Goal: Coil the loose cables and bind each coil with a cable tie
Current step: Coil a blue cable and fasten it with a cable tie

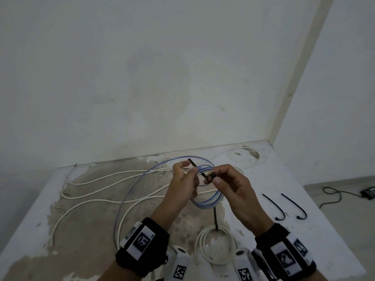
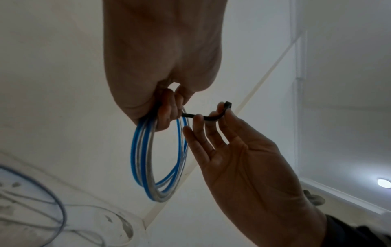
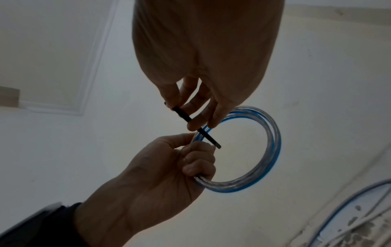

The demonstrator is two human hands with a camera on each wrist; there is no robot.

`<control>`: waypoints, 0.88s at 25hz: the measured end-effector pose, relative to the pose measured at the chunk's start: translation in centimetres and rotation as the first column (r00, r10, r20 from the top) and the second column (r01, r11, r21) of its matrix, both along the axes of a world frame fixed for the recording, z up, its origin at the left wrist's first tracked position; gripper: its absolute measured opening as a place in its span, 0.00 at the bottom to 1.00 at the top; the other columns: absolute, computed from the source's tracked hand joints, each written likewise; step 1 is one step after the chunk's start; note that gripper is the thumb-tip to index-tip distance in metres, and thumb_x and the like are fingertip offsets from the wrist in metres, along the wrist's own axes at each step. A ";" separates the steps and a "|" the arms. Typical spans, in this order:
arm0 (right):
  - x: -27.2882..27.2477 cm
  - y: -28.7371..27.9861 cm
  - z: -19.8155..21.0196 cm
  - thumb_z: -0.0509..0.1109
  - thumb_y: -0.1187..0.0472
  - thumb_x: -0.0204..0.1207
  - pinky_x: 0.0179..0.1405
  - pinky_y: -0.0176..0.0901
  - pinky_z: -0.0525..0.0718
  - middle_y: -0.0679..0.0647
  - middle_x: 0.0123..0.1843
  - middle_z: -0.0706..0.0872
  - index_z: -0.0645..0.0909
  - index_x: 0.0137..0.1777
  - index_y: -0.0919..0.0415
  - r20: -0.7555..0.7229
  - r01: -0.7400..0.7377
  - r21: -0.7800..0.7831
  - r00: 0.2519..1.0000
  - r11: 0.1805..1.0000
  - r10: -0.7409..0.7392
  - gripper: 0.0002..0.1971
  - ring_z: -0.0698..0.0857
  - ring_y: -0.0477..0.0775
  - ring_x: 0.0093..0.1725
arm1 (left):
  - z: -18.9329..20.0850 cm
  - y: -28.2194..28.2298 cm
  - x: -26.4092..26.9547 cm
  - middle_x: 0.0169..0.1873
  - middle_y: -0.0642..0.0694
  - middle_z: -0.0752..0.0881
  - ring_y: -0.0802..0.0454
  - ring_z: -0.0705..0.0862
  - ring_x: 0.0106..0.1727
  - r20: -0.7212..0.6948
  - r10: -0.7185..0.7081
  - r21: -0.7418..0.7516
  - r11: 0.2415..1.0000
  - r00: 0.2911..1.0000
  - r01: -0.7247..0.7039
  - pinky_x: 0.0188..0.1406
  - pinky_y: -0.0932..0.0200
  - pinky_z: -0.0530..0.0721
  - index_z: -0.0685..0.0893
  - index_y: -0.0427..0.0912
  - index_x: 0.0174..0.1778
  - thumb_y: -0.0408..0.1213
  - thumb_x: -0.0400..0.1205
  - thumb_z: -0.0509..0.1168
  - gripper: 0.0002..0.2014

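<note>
Above table (image 1: 304, 230), hands threading cable tie (image 1: 199, 173), blue coil (image 1: 209, 199)

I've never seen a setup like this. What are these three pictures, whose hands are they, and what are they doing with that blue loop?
No machine here: a person wears three cameras. One sits on the head and looks down at both hands; one on each wrist looks along the hand from below.

The left hand holds a blue coil of cable in a closed grip. The right hand pinches a black cable tie, poked through the coil but not yet closed.

On the white table lie a long loose white cable, a small white coil with a tie on it, and two spare ties. The blue cable's loose end trails down to the table.
</note>
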State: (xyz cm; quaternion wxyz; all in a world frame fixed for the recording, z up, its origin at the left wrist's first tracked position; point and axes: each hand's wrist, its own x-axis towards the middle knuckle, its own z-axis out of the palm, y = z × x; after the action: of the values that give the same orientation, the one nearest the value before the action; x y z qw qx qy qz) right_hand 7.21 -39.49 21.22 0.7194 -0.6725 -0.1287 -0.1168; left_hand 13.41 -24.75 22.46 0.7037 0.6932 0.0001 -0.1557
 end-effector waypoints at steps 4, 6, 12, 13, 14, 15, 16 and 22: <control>-0.1 0.1 -0.3 0.64 0.75 0.83 0.58 0.38 0.84 0.59 0.49 0.89 0.81 0.54 0.71 -0.027 0.019 0.034 0.999 0.999 -0.018 0.05 0.89 0.56 0.54 | 0.2 0.3 0.1 0.20 0.53 0.66 0.55 0.62 0.22 0.048 -0.090 -0.032 0.995 0.995 0.092 0.23 0.60 0.62 0.73 0.43 0.56 0.37 0.89 0.54 0.04; 0.1 0.2 -0.3 0.63 0.74 0.84 0.58 0.40 0.84 0.57 0.49 0.89 0.81 0.54 0.68 -0.050 0.012 0.032 0.999 0.999 -0.010 0.06 0.89 0.56 0.54 | 0.2 0.2 0.1 0.21 0.51 0.64 0.55 0.60 0.22 0.087 -0.122 -0.034 0.991 0.989 0.126 0.24 0.58 0.59 0.75 0.38 0.46 0.35 0.90 0.52 0.10; 1.3 0.7 0.6 0.65 0.70 0.84 0.42 0.43 0.88 0.57 0.46 0.91 0.84 0.55 0.63 -0.139 0.152 0.050 0.980 0.987 -0.144 0.07 0.91 0.56 0.42 | -0.8 -0.2 -0.2 0.18 0.55 0.71 0.58 0.62 0.17 0.293 -0.160 0.151 0.981 0.943 0.120 0.18 0.63 0.62 0.78 0.47 0.56 0.35 0.90 0.51 0.10; 1.4 0.8 0.7 0.66 0.70 0.84 0.39 0.44 0.88 0.58 0.45 0.91 0.84 0.55 0.63 -0.156 0.192 0.064 0.971 0.979 -0.180 0.07 0.90 0.55 0.40 | -0.9 -0.2 -0.2 0.20 0.54 0.73 0.59 0.64 0.17 0.309 -0.171 0.170 0.978 0.935 0.122 0.18 0.64 0.64 0.80 0.49 0.54 0.36 0.90 0.51 0.12; 1.5 0.9 0.7 0.66 0.70 0.84 0.37 0.44 0.88 0.58 0.44 0.92 0.85 0.56 0.64 -0.176 0.224 0.093 0.963 0.970 -0.206 0.07 0.90 0.53 0.38 | -0.8 -0.3 -0.2 0.22 0.53 0.75 0.59 0.65 0.17 0.307 -0.167 0.169 0.978 0.937 0.119 0.18 0.64 0.65 0.82 0.50 0.54 0.35 0.90 0.52 0.13; 1.6 1.0 0.7 0.66 0.70 0.84 0.36 0.44 0.88 0.58 0.43 0.92 0.85 0.56 0.64 -0.189 0.248 0.120 0.956 0.961 -0.223 0.07 0.90 0.52 0.38 | -0.7 -0.4 -0.2 0.24 0.50 0.76 0.60 0.65 0.17 0.302 -0.156 0.150 0.982 0.940 0.115 0.18 0.65 0.65 0.84 0.50 0.55 0.34 0.90 0.52 0.14; 1.6 1.1 0.8 0.66 0.70 0.84 0.37 0.43 0.88 0.57 0.43 0.92 0.85 0.57 0.64 -0.191 0.262 0.137 0.953 0.955 -0.234 0.07 0.90 0.51 0.38 | -0.5 -0.4 -0.2 0.24 0.49 0.77 0.60 0.65 0.17 0.289 -0.144 0.119 0.986 0.946 0.114 0.18 0.65 0.65 0.84 0.48 0.57 0.33 0.90 0.52 0.15; 1.2 1.5 1.1 0.67 0.69 0.84 0.44 0.45 0.92 0.54 0.46 0.93 0.86 0.58 0.65 -0.143 0.304 0.169 0.949 0.938 -0.282 0.08 0.90 0.50 0.40 | 0.7 -0.7 -0.4 0.26 0.46 0.74 0.58 0.62 0.18 0.114 -0.123 -0.044 0.991 0.986 0.129 0.20 0.65 0.58 0.85 0.43 0.56 0.34 0.89 0.53 0.14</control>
State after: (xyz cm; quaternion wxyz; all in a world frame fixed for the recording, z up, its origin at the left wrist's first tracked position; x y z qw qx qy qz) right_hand 8.45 -38.03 22.37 0.7607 -0.6185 0.0267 -0.1949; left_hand 13.01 -25.48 23.12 0.7088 0.6813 -0.0868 -0.1609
